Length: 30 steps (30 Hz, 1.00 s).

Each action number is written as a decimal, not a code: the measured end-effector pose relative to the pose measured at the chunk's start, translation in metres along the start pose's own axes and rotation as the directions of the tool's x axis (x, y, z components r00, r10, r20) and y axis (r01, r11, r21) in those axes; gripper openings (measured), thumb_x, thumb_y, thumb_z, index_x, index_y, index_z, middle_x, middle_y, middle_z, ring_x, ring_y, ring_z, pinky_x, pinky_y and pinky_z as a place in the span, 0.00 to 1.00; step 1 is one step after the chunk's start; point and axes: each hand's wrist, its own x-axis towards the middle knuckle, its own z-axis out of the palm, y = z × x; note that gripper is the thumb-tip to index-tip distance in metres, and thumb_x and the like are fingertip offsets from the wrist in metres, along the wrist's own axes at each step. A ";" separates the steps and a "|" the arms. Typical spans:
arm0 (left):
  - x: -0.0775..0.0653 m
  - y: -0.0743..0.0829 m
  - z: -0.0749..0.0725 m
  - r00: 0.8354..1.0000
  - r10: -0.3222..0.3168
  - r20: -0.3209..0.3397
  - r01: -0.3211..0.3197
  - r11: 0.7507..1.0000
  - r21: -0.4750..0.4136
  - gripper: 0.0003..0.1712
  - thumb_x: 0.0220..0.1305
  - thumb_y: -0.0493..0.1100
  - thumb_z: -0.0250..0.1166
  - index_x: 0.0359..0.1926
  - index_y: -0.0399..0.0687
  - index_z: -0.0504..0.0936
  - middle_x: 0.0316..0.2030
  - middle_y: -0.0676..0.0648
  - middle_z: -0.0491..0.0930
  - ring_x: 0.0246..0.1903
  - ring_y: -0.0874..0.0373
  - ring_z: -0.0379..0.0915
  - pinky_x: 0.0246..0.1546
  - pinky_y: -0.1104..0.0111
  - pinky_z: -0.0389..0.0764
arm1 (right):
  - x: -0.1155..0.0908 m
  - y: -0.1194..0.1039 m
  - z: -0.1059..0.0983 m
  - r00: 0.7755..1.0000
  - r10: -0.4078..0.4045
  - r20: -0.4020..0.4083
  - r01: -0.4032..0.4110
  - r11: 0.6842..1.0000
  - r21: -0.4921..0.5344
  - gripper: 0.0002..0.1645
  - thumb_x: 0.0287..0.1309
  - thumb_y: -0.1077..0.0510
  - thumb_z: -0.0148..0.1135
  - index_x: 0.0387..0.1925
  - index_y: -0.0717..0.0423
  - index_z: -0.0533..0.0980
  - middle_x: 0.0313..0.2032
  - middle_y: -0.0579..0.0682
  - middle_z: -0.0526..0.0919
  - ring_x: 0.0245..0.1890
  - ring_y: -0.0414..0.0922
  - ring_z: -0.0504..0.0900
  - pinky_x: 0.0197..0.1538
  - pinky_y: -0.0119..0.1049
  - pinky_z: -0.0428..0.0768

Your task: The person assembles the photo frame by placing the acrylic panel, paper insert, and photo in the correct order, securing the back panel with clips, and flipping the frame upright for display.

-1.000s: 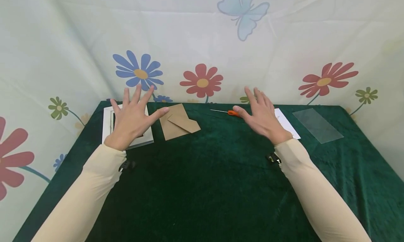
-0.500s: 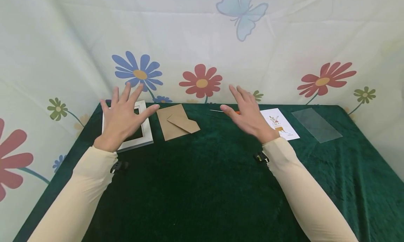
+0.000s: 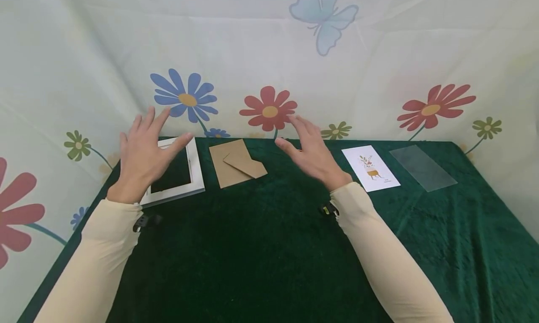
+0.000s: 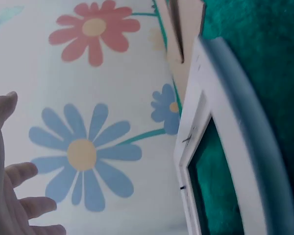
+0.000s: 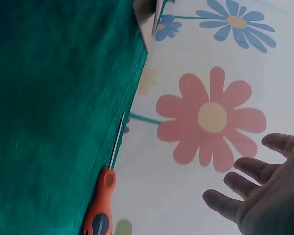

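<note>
My left hand hovers with spread fingers over the white picture frame, holding nothing. The frame lies face down at the table's left, its opening bare and small metal tabs along its inner edge in the left wrist view. Beside it rests a brown backing board with a folded stand flap. Fingers loosely extended, my right hand is in the air right of the board, also holding nothing. Below it the right wrist view shows a screwdriver with an orange handle and thin metal shaft; the hand hides it in the head view.
A white card printed with a potted plant lies right of my right hand. Farther right is a clear plastic sheet. Dark green cloth covers the table, and a flower-printed curtain hangs directly behind it.
Both hands have drifted left through the air, fingers still extended. The printed card has come into full view, more of the frame shows, and the screwdriver is now covered in the head view.
</note>
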 end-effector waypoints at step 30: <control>-0.022 -0.057 -0.027 0.949 -0.315 0.027 0.312 0.919 -0.241 0.48 0.76 0.69 0.55 0.87 0.63 0.47 0.85 0.42 0.44 0.82 0.37 0.37 0.74 0.31 0.45 | 0.028 -0.049 0.056 0.998 0.053 0.035 -0.062 0.927 0.370 0.42 0.78 0.39 0.57 0.82 0.50 0.59 0.78 0.53 0.65 0.76 0.53 0.65 0.72 0.57 0.69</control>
